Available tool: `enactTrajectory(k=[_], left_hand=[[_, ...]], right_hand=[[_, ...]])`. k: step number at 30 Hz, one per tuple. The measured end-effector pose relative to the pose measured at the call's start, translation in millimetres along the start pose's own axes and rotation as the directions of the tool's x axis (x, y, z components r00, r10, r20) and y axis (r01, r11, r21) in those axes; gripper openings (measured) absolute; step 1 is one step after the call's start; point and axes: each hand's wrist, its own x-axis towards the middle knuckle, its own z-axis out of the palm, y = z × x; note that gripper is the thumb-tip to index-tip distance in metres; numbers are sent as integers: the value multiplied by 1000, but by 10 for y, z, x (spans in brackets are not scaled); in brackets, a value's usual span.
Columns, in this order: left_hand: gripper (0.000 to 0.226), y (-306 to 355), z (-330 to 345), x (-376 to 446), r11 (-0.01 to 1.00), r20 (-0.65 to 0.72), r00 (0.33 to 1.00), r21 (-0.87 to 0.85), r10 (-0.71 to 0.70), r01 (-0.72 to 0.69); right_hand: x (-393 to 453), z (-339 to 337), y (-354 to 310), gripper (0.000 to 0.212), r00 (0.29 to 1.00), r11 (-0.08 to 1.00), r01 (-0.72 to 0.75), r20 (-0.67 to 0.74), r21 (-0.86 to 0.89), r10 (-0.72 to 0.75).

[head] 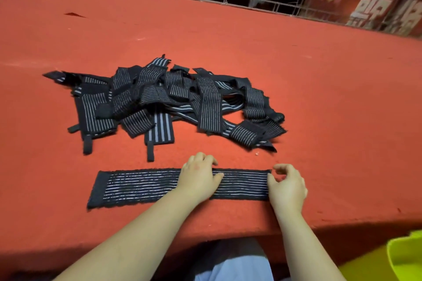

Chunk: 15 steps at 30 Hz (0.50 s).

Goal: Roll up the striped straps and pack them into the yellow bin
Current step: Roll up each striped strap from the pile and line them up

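A: Red felt on the table (296, 89), and one striped strap (141, 186) is laid out flat along the near edge. It is pressed down near its middle by the left hand (198, 178), fingers curled loosely over the far edge.

B: And the right end is being taken up by the right hand (286, 186). The thumb and forefinger are brought close together at the strap's corner, a narrow pinch, though whether the cloth is actually caught between them cannot be told from here.

A: So the rolling step is judged to be just starting. No coil can be seen yet.

B: Agreed. What is called for next, it is thought, is for that right end to be folded over tightly and rolled leftward, with the strap kept straight by the other hand.

A: Now the count. One strap is flat in front. Behind it, well apart, a tangled pile of straps (173, 102) is heaped up; too overlapped to be counted exactly, but a good many are in it.

B: One yellow bin (408, 255) is glimpsed at the lower right, below the table edge. No rolls can be made out inside it, though little of the bin is shown.
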Motion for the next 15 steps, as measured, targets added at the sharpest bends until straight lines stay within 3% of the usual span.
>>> enactTrajectory(k=[4, 8, 11, 15], left_hand=[[36, 159, 32, 266, 957, 86, 995, -282, -40, 63], [42, 319, 80, 560, 882, 104, 993, -461, -58, 100], [49, 387, 106, 803, 840, 108, 992, -531, -65, 113], [52, 404, 165, 1098, 764, 158, 982, -619, -108, 183]], right_hand=[[193, 123, -131, 16, 994, 985, 63, 76, 160, -76], [379, 279, -297, 27, 985, 955, -17, 169, 295, -35], [541, 440, -407, 32, 976, 888, -144, 210, 437, 55], [719, 559, -473, 42, 899, 668, -424, 375, 611, 228]])
